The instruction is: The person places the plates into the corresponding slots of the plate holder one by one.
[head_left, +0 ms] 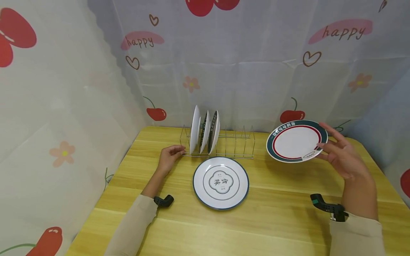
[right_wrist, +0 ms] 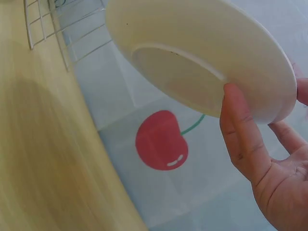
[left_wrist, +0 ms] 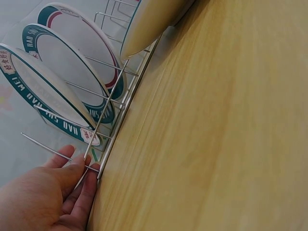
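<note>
My right hand (head_left: 344, 156) grips the right rim of a white plate (head_left: 296, 141) with a dark green band and a red ring. It is held tilted above the table's right side, and its pale underside (right_wrist: 192, 57) shows in the right wrist view. At the left end of a wire dish rack (head_left: 235, 155), my left hand (head_left: 169, 158) pinches the end wire between thumb and fingers, seen closely in the left wrist view (left_wrist: 57, 192). Three plates stand on edge in the rack's left slots: a white one (head_left: 194, 131) outermost, then two green-banded ones (head_left: 205, 132).
A white plate with a blue rim (head_left: 221, 199) lies flat on the wooden table (head_left: 256, 227) before the rack. Behind, a cherry-printed curtain (head_left: 250, 92) hangs along the table's back edge. Wrist cameras (head_left: 164, 201) are strapped to both arms.
</note>
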{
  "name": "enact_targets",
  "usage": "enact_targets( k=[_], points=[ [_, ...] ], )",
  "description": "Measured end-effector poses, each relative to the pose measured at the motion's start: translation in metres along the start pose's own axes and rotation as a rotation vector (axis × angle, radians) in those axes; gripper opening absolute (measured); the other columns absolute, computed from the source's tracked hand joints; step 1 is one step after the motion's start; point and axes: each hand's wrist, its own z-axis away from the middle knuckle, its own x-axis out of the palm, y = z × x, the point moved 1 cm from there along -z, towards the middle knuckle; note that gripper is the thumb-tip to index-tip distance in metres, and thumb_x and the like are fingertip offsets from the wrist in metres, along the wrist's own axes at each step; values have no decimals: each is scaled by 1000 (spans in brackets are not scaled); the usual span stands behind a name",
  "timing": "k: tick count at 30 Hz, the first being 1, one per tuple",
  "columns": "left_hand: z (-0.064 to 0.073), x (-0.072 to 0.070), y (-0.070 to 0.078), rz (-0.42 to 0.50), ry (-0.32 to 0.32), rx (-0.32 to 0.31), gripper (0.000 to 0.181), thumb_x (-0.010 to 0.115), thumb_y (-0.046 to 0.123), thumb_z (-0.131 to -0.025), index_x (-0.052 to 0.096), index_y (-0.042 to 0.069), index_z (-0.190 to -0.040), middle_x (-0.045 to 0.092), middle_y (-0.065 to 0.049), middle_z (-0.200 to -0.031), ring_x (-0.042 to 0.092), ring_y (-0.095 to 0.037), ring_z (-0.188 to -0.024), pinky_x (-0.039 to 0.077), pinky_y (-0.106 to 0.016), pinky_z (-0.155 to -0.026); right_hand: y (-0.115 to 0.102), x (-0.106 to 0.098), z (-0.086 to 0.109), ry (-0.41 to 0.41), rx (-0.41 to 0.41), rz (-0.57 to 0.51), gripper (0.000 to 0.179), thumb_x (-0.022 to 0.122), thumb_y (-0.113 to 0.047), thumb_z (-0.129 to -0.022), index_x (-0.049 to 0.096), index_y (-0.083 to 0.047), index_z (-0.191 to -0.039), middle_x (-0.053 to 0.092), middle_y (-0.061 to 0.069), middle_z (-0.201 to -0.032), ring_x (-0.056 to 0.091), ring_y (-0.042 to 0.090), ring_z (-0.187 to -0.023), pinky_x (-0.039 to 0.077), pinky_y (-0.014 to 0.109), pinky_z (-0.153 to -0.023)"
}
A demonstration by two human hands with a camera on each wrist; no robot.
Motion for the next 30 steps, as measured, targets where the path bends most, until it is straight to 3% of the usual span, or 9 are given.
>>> enact_targets(
  k=[8,17,30],
  points=[
    [1,0,-1,12,-7,-1,16,73,3,-92,77,-1,-107,74,-20,-106,73,-18,-90,61,-26,-81,-11,11,2,-62,-48,-73,67,37,16,-102,31,-16,-161,49,3,-149,71,24,-104,63,38,-77],
    [2,1,0,-6,3,0,15,73,4,-93,77,0,-106,75,-15,-104,73,-15,-90,60,-25,-81,-15,31,-3,-25,-11,9,59,39,8,-105,35,-16,-158,27,8,-154,68,21,-107,63,34,-79],
    [2,1,5,-31,12,-9,15,72,2,-93,77,-1,-107,75,-17,-105,72,-17,-93,60,-24,-81,-11,70,-10,-16,7,-31,64,44,7,-104,26,-16,-161,12,13,-163,67,21,-111,62,34,-81]
  ],
)
